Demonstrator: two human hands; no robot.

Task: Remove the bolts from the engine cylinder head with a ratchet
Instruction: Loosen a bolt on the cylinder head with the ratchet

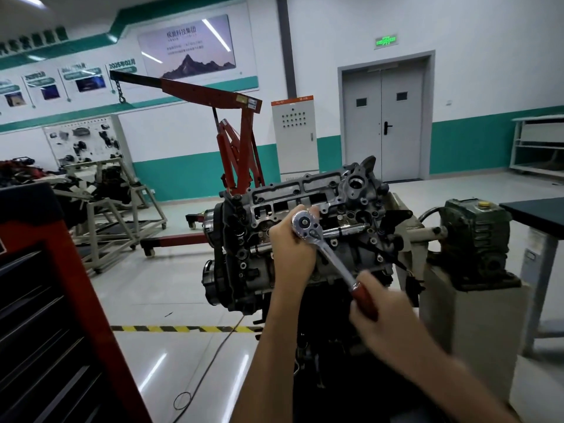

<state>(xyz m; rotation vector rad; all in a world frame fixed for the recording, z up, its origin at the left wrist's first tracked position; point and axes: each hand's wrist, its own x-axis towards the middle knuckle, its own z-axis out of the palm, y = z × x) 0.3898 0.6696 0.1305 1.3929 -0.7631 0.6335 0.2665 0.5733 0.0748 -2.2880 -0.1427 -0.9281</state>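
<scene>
A red metal tool cabinet (45,285) edges the near left as a person works on the grey cast-aluminium engine cylinder head (320,181), which faces the camera at the centre. The left hand (291,239) wraps its fingers under the round head of the chrome ratchet with a dark red handle (331,256), apparently to keep it seated on a bolt hidden beneath. The right hand (384,322), nearer and further right, clenches the handle's end, likely for leverage. A green gearbox (476,236) sits at right.
</scene>
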